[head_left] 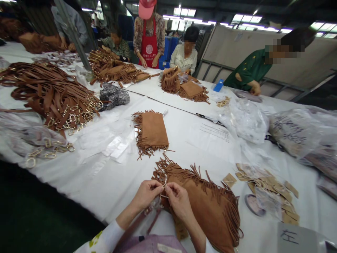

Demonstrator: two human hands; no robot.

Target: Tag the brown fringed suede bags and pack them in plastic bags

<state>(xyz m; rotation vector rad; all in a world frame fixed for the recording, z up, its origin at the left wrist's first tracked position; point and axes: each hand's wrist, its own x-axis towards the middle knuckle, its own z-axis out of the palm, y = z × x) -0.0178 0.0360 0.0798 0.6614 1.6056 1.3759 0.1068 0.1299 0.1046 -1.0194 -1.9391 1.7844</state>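
Observation:
Directly before me a large brown fringed bag [202, 198] lies on the white table, its fringe spread along the far and right edges. My left hand [148, 192] and my right hand [179, 198] meet over the bag's left end. Both pinch a thin white string [165, 181], which stands up in a small loop between the fingertips. Below the hands hang a strap and some clear plastic, partly hidden by my wrists. A tan tag [181, 230] shows under my right forearm. Farther off lies a smaller fringed pouch [154, 130], flat and untouched.
Brown straps with gold clasps [58, 95] are heaped at left, near a black-and-white bundle [113, 95]. Tan tags with strings [273, 189] and a roll of tape [255, 205] lie at right. Plastic bags [302, 130] stand beyond. Several people work across the table around fringed bags [181, 84].

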